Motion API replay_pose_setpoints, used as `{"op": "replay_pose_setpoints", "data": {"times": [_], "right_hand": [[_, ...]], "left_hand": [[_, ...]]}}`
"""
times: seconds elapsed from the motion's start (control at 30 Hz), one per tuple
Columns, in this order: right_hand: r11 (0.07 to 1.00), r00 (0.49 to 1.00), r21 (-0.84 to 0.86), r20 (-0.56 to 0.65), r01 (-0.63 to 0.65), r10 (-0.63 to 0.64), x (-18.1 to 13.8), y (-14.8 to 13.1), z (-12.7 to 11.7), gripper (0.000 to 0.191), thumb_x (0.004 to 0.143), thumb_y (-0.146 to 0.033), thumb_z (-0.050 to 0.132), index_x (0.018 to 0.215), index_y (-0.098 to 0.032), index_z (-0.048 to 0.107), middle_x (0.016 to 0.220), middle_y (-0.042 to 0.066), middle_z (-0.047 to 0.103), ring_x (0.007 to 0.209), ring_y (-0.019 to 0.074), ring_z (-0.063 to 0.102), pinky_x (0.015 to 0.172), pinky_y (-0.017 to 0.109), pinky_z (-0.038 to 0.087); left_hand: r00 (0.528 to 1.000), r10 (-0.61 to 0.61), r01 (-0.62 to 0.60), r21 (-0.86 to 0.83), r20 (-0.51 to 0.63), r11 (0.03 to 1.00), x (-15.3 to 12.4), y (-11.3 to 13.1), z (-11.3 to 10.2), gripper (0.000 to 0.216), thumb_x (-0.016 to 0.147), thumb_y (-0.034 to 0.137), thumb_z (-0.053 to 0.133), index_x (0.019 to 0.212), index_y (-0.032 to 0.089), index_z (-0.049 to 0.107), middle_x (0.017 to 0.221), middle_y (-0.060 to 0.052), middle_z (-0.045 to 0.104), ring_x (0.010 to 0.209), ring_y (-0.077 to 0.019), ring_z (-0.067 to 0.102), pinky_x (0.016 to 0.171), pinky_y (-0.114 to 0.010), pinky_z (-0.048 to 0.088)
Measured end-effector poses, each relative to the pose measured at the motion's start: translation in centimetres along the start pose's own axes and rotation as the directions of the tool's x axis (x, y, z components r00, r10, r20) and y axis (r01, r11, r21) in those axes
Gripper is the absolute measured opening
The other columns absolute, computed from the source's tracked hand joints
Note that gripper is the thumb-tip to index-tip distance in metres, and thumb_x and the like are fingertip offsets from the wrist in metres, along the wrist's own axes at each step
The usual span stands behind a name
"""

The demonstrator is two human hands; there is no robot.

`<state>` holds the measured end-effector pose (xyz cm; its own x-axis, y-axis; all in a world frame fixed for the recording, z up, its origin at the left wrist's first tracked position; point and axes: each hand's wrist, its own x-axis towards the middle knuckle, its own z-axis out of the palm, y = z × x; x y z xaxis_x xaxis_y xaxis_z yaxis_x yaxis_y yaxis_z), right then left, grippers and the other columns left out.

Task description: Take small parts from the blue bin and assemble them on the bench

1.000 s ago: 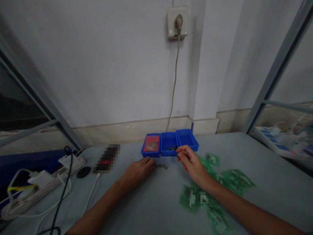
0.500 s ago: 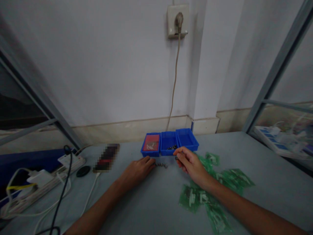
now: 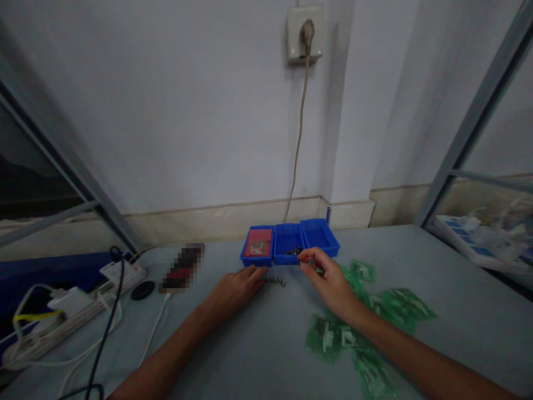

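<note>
My left hand [image 3: 241,286] lies low on the table, its fingers reaching forward with a gap between them. Its fingertips are at the left end of a short row of small metal parts [image 3: 275,280]. My right hand [image 3: 327,275] is raised just in front of the blue trays, thumb and forefinger pinched together; anything between them is too small to make out. Behind it, the middle blue tray [image 3: 287,238] holds a small heap of dark, shiny metal parts [image 3: 293,250].
The left blue tray [image 3: 245,256] holds a red card and a small clear bag; the right blue tray [image 3: 320,234] stands beside the middle one. Green plastic packets [image 3: 395,308] lie around my right forearm. A blurred-out phone [image 3: 182,269], black disc [image 3: 142,290] and power strip [image 3: 45,339] are at left.
My right hand has lifted slightly, and the small metal part seen at its fingertips before is no longer distinct. My left hand and the row have hardly moved.
</note>
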<state>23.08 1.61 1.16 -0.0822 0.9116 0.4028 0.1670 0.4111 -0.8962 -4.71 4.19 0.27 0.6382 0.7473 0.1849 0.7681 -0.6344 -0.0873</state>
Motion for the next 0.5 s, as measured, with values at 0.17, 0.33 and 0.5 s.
{"op": "replay_pose_setpoints", "data": {"times": [0.17,0.33,0.5], "right_hand": [[1.0,1.0,-0.016,0.014,0.006,-0.005,-0.01,0.33,0.11,0.015,0.096,-0.033,0.061,0.107,-0.024,0.065,0.1,0.004,0.064,0.078,0.0184,0.054,0.065,0.029,0.043],[1.0,1.0,-0.012,0.001,0.023,-0.023,-0.01,0.19,0.16,0.011,0.095,-0.03,0.062,0.105,-0.024,0.062,0.1,0.003,0.062,0.077,0.0176,0.053,0.065,0.029,0.043],[0.999,0.999,-0.004,-0.002,0.032,-0.032,0.06,-0.08,0.02,0.009,0.094,-0.03,0.063,0.101,-0.024,0.063,0.099,0.003,0.062,0.079,0.0183,0.053,0.065,0.028,0.044]], "left_hand": [[1.0,0.002,-0.002,0.0,-0.007,1.0,0.0,-0.08,0.15,0.032,0.11,0.035,0.044,0.141,0.027,0.049,0.117,-0.008,0.07,0.09,-0.0238,0.074,0.072,-0.031,0.059],[1.0,0.02,-0.02,0.01,-0.014,1.0,-0.07,-0.09,-0.01,0.029,0.11,0.035,0.043,0.137,0.026,0.052,0.113,-0.007,0.07,0.087,-0.0234,0.074,0.071,-0.031,0.059],[0.999,0.035,-0.035,0.023,0.012,0.999,0.0,0.05,0.0,0.025,0.11,0.033,0.043,0.132,0.025,0.054,0.11,-0.006,0.068,0.087,-0.0227,0.073,0.071,-0.03,0.059]]}}
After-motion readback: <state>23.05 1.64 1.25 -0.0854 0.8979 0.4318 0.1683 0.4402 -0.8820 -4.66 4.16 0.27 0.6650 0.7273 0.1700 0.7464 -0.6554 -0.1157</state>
